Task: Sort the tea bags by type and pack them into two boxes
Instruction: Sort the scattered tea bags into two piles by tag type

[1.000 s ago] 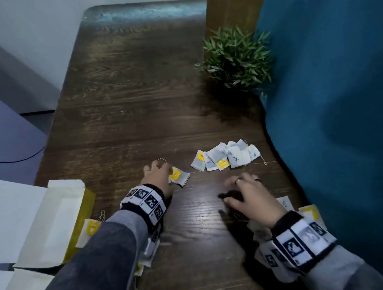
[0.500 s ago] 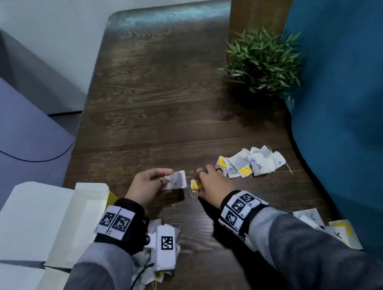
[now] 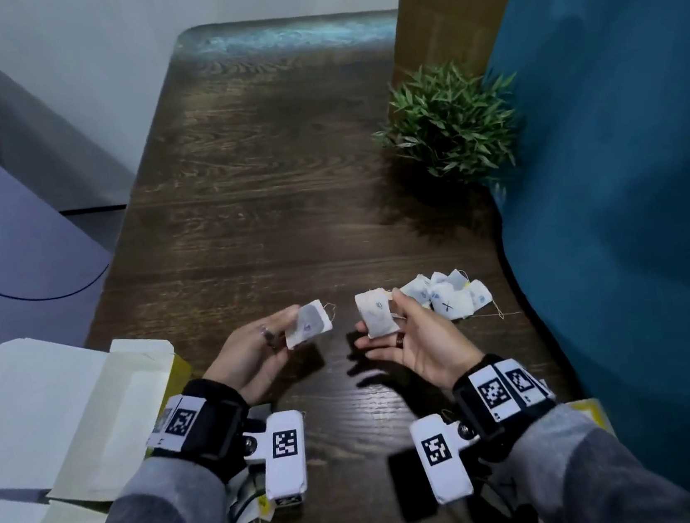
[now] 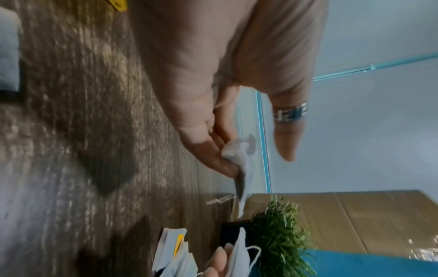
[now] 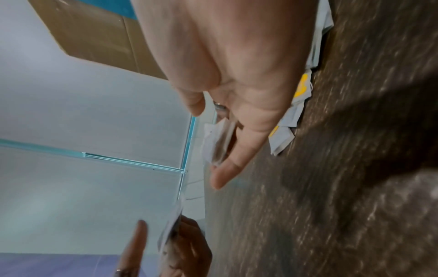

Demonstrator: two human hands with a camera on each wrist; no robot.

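Hands are raised above the wooden surface: left hand pinches one tea bag, right hand pinches another, remaining fingers relaxed. Unsorted tea bag pile lies just beyond the right hand; an opened box sits left (contents not visible). Risk, as judged: faint blue markings invite misidentification, and trailing strings could snag.
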